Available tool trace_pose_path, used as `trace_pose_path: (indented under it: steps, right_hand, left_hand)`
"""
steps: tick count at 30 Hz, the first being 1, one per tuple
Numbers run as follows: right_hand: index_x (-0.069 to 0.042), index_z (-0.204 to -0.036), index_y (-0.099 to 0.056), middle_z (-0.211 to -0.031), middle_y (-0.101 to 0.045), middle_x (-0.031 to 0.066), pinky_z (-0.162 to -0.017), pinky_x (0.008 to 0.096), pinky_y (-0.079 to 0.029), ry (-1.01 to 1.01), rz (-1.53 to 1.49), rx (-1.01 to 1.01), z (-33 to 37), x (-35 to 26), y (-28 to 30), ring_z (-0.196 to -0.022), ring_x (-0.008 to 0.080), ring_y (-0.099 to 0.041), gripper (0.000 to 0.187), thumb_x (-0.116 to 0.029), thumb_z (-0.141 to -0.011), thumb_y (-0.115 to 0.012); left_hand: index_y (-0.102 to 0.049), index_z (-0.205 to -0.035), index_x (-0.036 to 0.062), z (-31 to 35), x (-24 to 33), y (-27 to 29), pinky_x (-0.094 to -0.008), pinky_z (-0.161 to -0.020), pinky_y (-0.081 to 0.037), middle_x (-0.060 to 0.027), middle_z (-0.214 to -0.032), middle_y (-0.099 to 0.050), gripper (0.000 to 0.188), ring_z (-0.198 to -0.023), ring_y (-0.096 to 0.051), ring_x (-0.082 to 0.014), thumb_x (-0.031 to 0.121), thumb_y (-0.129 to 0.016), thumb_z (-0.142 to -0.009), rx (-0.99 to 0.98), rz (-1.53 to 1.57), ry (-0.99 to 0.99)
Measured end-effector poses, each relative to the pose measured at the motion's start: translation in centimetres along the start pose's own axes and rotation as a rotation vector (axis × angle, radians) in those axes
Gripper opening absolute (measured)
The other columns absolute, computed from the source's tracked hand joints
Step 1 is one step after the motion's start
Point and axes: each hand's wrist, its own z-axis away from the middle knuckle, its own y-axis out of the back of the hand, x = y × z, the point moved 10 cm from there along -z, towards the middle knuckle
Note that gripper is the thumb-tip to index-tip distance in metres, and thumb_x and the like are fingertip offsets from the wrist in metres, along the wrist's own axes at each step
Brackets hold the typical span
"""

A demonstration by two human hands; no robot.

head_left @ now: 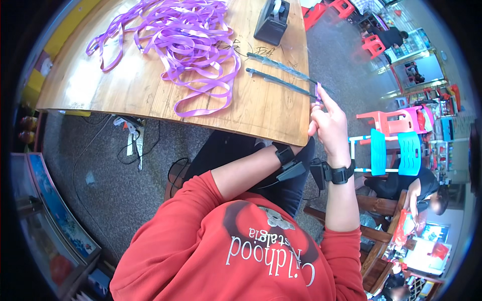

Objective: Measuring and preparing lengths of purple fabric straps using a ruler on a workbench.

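Observation:
My right hand (329, 123) is at the table's right edge, index finger stretched forward and the other fingers curled. A short piece of purple ribbon (318, 91) shows at its fingertips, pinched there as far as I can see. Two slim dark-green strips (286, 84), partly shiny like plastic, lie side by side on the wooden table (271, 118) and reach over its edge to these fingers. My left hand (297, 149) is mostly hidden beneath the table's near edge; only the part by the wrist shows, so its fingers cannot be seen.
A tangled heap of purple ribbon (186, 37) covers the table's middle and far part. A black tape dispenser (272, 21) stands at the far right. Red stools (372, 46), a blue-and-white chair (379, 153) and other people are off to the right. Cables (131, 143) hang below the table.

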Motion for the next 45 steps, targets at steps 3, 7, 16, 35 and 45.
trace_pose_path:
  steps: [3, 7, 16, 35, 45]
  right_hand:
    - [0.002, -0.149, -0.040, -0.072, -0.061, 0.0031, -0.059, 0.0224, -0.049, 0.026, 0.110, 0.007, 0.0, -0.5, -0.1, -0.055, 0.0079, -0.061, 0.064, -0.003, -0.086, -0.049]
    - [0.002, -0.150, -0.039, -0.068, -0.061, 0.0022, -0.059, 0.0225, -0.050, 0.030, 0.170, 0.019, 0.3, -1.2, 0.0, -0.054, 0.0078, -0.061, 0.065, -0.002, -0.085, -0.050]
    - [0.006, -0.147, -0.041, -0.072, -0.061, 0.0038, -0.057, 0.0229, -0.048, -0.020, 0.032, -0.046, -0.2, -0.5, -0.3, -0.052, 0.0089, -0.060, 0.063, -0.001, -0.086, -0.049]
    - [0.006, -0.149, -0.036, -0.063, -0.058, 0.0035, -0.034, 0.0188, -0.029, -0.126, -0.249, -0.076, -0.3, 0.2, -0.3, -0.043, 0.0051, -0.052, 0.065, -0.004, -0.087, -0.051]
    - [0.006, -0.150, -0.035, -0.065, -0.060, 0.0049, -0.034, 0.0179, -0.030, -0.120, -0.211, -0.036, -0.3, 0.5, -0.2, -0.044, 0.0053, -0.053, 0.067, -0.003, -0.086, -0.050]
  left_hand:
    - [-0.050, -0.132, 0.0033, 0.1, 0.4, -0.2, -0.0332, -0.099, -0.046, -0.0100, -0.118, -0.059, 0.039, -0.113, -0.057, -0.0172, 0.032, -0.042, -0.107, 0.012, -0.036, 0.009]
    - [-0.050, -0.133, 0.0032, 0.3, 0.8, -0.3, -0.0340, -0.102, -0.045, -0.0110, -0.121, -0.059, 0.040, -0.117, -0.057, -0.0181, 0.032, -0.043, -0.107, 0.020, -0.069, 0.010]
    - [-0.048, -0.137, 0.0030, 0.5, 1.6, -0.6, -0.0359, -0.108, -0.043, -0.0133, -0.128, -0.059, 0.042, -0.125, -0.055, -0.0200, 0.031, -0.045, -0.106, 0.003, -0.131, 0.012]
    - [-0.054, -0.123, 0.0011, -0.1, 0.4, -0.5, -0.0238, -0.058, -0.048, -0.0070, -0.088, -0.060, 0.042, -0.073, -0.061, -0.0139, 0.037, -0.037, -0.108, -0.032, -0.017, 0.035]
    - [-0.055, -0.122, 0.0011, 0.0, -0.1, 0.1, -0.0239, -0.060, -0.049, -0.0064, -0.089, -0.060, 0.042, -0.074, -0.061, -0.0137, 0.037, -0.037, -0.108, 0.064, -0.057, 0.079]
